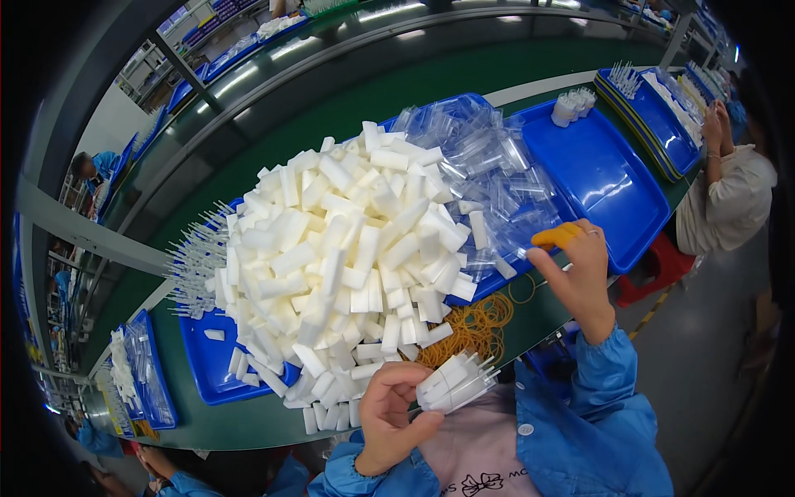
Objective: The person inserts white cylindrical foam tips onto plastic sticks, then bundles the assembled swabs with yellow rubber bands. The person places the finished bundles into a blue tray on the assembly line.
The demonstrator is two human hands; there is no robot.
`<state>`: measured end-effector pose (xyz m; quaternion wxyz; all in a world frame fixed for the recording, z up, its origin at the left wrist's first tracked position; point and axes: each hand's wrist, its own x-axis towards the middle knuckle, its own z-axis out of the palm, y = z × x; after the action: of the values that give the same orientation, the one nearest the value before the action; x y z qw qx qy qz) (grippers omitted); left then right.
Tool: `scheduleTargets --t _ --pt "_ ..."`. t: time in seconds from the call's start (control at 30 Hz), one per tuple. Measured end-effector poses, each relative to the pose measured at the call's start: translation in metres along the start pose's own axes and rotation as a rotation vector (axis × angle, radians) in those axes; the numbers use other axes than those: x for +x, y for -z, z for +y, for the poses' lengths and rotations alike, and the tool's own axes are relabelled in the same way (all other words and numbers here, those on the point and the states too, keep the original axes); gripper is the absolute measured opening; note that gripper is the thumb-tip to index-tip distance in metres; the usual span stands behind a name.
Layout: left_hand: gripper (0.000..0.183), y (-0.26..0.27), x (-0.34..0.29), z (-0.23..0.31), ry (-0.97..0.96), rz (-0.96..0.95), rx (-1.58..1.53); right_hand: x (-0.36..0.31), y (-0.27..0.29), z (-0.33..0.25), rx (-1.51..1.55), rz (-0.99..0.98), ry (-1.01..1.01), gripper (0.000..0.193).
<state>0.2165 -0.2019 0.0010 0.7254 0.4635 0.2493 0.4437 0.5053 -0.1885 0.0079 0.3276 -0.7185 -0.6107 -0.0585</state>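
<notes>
My left hand (391,414) is closed around a bundle of white plastic tube pieces (454,383) with thin clear tips sticking out, held near my chest. My right hand (581,273) is raised at the table's near edge, with an orange finger cot (556,236) on one fingertip and the fingers pinched together; a thin rubber band seems to be between them, hard to tell. A big heap of white plastic pieces (348,248) lies on a blue tray (207,364) ahead of me. A pile of tan rubber bands (472,327) sits between both hands.
Clear plastic caps (489,166) are heaped behind the white pile. Another blue tray (596,178) lies to the right, with more stacked trays (654,116) beyond. A person in a beige top (729,199) sits at the right; another person's hand (153,460) shows at the lower left.
</notes>
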Motion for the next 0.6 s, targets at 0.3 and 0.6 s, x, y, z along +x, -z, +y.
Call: scheduleTargets --t 0.3,0.6 --pt "0.044 0.002 0.002 0.0 -0.001 0.002 0.035 -0.005 -0.012 0.01 0.028 0.01 -0.09 0.021" --pt "0.045 -0.002 0.004 -0.002 -0.035 0.003 0.158 -0.037 0.03 -0.039 1.268 -0.243 -0.326 0.026"
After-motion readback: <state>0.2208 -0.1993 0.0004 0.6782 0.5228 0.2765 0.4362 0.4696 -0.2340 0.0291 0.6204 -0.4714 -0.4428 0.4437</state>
